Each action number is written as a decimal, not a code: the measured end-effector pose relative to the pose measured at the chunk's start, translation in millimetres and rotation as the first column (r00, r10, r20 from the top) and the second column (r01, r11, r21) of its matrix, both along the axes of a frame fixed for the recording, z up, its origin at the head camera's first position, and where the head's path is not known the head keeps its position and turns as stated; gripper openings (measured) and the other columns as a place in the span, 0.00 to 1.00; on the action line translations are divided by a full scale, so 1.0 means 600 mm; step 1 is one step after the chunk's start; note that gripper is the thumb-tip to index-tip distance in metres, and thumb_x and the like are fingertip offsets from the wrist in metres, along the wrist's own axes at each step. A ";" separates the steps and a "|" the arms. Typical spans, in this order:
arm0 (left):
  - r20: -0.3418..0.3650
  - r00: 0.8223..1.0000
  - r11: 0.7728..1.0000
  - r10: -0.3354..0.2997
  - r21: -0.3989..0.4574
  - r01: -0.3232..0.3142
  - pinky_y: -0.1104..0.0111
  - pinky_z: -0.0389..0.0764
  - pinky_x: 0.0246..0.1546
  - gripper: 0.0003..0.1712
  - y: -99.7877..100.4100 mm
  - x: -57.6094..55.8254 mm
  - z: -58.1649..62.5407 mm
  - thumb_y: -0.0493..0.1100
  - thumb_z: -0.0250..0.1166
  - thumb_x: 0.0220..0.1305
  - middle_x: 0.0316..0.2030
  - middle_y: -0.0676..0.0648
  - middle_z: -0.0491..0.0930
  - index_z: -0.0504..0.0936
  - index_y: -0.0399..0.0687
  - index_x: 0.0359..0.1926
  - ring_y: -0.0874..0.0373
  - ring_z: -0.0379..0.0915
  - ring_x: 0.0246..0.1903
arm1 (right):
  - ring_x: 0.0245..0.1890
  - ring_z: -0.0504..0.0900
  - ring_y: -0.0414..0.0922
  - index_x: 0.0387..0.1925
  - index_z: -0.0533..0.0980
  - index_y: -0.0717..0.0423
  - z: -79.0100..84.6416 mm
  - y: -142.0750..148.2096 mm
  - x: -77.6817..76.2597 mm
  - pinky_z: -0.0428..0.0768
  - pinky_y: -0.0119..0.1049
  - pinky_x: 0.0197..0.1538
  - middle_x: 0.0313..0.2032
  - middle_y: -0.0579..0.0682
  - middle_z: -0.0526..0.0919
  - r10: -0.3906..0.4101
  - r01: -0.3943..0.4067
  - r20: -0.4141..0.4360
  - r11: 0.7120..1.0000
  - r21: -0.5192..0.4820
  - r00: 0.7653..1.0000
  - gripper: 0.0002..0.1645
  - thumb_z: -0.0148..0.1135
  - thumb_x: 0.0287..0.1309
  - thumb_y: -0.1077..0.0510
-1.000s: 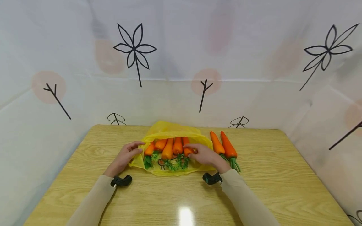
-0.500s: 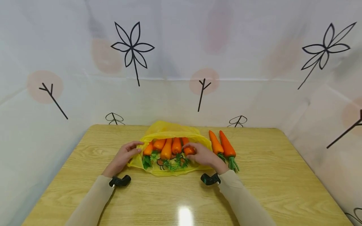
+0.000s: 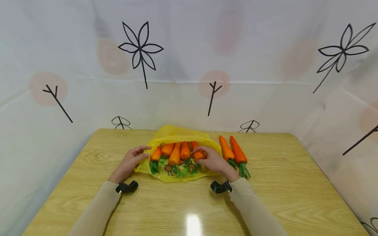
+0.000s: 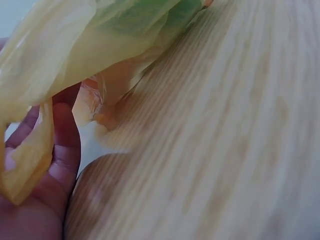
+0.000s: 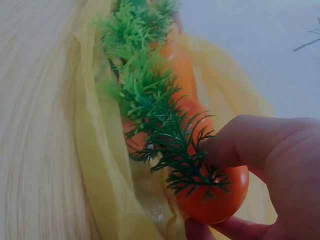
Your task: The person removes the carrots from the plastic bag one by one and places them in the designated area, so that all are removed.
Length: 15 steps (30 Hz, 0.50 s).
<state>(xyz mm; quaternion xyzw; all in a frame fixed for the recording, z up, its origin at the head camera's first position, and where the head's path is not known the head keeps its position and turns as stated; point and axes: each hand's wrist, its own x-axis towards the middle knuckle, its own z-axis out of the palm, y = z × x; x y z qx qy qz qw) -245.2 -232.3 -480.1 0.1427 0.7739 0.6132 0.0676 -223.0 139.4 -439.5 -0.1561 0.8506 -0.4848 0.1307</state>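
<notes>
A yellow plastic bag (image 3: 168,131) lies on the table with its mouth toward me. Several orange carrots (image 3: 175,157) with green leaves are inside, leafy ends at the opening. At the bag's left edge, my left hand (image 3: 128,164) holds the rim; in the left wrist view a loop of the bag (image 4: 30,165) hangs over the palm. My right hand (image 3: 214,160) reaches into the mouth from the right and grips the rightmost carrot (image 5: 232,190) between thumb and fingers near its leafy end. Dark green leaves (image 5: 180,155) stick out beside the thumb.
Two more carrots (image 3: 238,150) lie outside the bag, just right of it. A patterned cloth wall (image 3: 177,65) rises behind the wooden table (image 3: 283,183). Each wrist carries a black camera mount (image 3: 127,187).
The head view shifts slightly. Both hands, the bag and the carrots stay almost where they were, with the right fingers a touch higher on the gripped carrot.
</notes>
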 end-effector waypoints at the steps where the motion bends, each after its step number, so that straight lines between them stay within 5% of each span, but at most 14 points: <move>1: 0.005 1.000 1.000 0.000 0.004 0.000 0.75 0.72 0.49 0.23 0.000 0.000 0.001 0.45 0.62 0.72 0.67 0.40 0.66 0.76 0.39 0.63 0.55 0.62 0.56 | 0.19 0.65 0.43 0.59 0.75 0.53 0.001 0.001 0.000 0.67 0.36 0.24 0.48 0.55 0.79 -0.001 0.001 -0.001 1.000 -0.008 1.000 0.21 0.61 0.66 0.66; 10: 0.010 1.000 0.998 -0.016 0.059 0.016 0.72 0.77 0.42 0.24 -0.001 0.001 0.000 0.42 0.62 0.72 0.63 0.39 0.69 0.74 0.37 0.65 0.61 0.72 0.44 | 0.17 0.62 0.42 0.60 0.76 0.51 0.013 0.002 0.006 0.66 0.33 0.21 0.53 0.55 0.78 0.024 -0.025 -0.021 0.999 -0.038 0.999 0.22 0.62 0.65 0.64; 15: 0.013 0.999 0.995 -0.034 0.092 0.033 0.71 0.78 0.44 0.25 -0.003 0.000 -0.002 0.41 0.62 0.72 0.64 0.37 0.69 0.72 0.35 0.66 0.62 0.75 0.47 | 0.23 0.66 0.45 0.60 0.77 0.47 0.031 0.004 0.016 0.65 0.34 0.22 0.56 0.53 0.76 0.015 -0.016 -0.020 1.000 -0.027 1.000 0.22 0.63 0.65 0.62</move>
